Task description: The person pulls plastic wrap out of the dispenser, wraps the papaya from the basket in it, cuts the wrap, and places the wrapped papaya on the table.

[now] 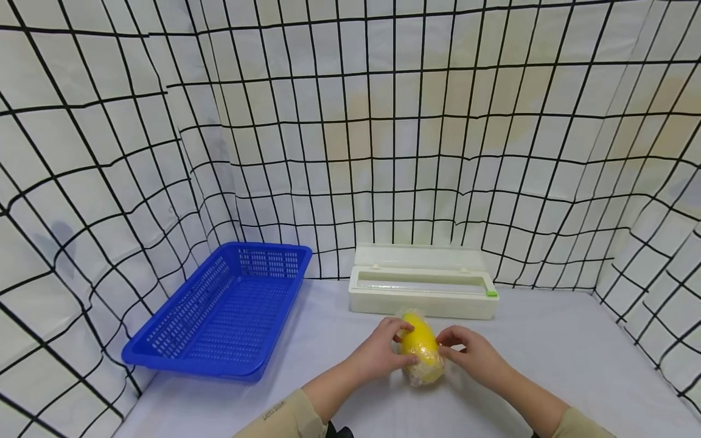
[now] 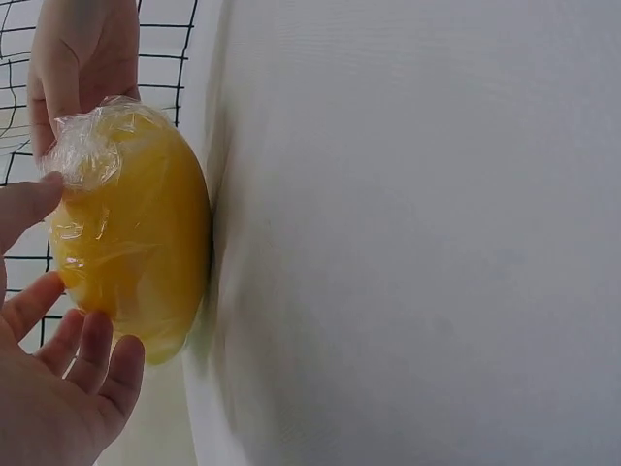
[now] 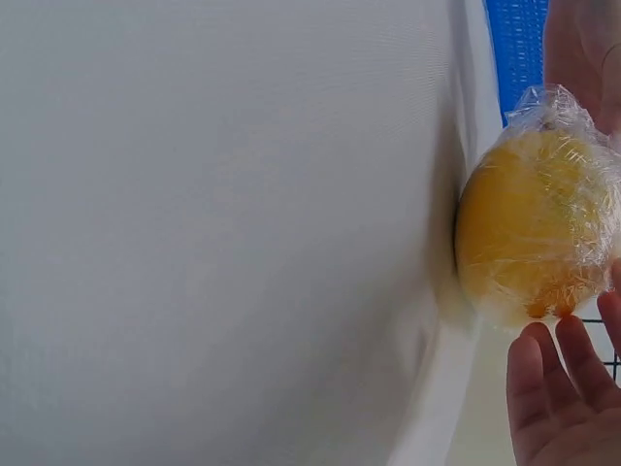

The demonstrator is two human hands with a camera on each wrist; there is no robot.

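A yellow, rounded oblong fruit (image 1: 420, 342), its exact kind unclear, lies on the white tabletop wrapped in crinkled cling film (image 2: 92, 150). My left hand (image 1: 380, 351) holds its left side, with the thumb on the near part and the fingers bent at the far part. On the opposite side, my right hand (image 1: 476, 356) has its thumb and fingertips curled against the wrapped surface. In the right wrist view, fingertips (image 3: 548, 340) of the right hand touch the fruit's lower edge, while its thumb is out of frame. Loose film bunches up at the end of the fruit.
Just behind the fruit stands a white cling film dispenser box (image 1: 421, 304), its lid raised, with a roll inside and a green slider (image 1: 491, 294) at its right end. A blue plastic basket (image 1: 191, 365) sits to the left. White walls with black grid lines (image 1: 394, 121) enclose the table.
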